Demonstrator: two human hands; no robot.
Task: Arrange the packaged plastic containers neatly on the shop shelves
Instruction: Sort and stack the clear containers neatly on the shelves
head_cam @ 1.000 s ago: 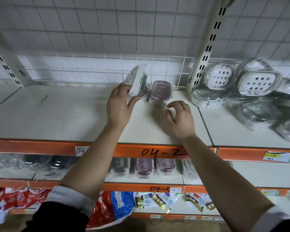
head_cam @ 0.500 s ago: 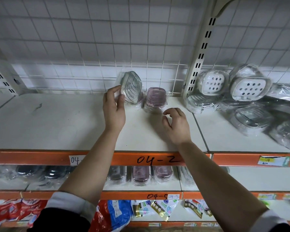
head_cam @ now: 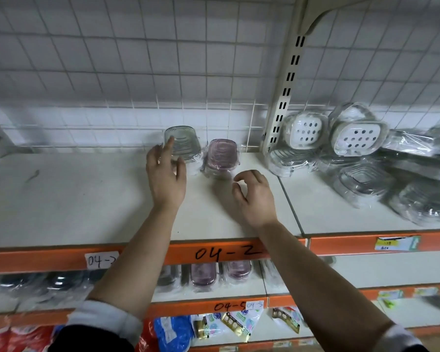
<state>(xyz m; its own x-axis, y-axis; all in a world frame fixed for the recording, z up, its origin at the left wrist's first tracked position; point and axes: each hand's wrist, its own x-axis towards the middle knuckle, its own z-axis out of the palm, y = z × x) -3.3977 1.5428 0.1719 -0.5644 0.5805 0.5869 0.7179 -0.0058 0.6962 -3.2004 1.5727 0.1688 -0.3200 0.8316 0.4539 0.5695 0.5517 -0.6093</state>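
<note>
Now, head view. Left hand [head_cam: 167, 177] spread wide, fingers straight, gripping nothing; index tip lies over front of grey container [head_cam: 182, 143], contact unclear. Grey container leans at far edge of shelf [head_cam: 74, 199] against wire grid [head_cam: 137, 72], pink container [head_cam: 221, 156] just beside it on right. Right hand [head_cam: 254, 196] loosely curled, holding nothing, near-right of pink container. Shelf surface runs wide leftward; slotted post [head_cam: 285, 97] and heap of wrapped containers [head_cam: 353, 153] bound right.

Two hands [head_cam: 167, 181] [head_cam: 255, 196], two white perforated containers [head_cam: 306, 129] [head_cam: 357, 138]
</note>
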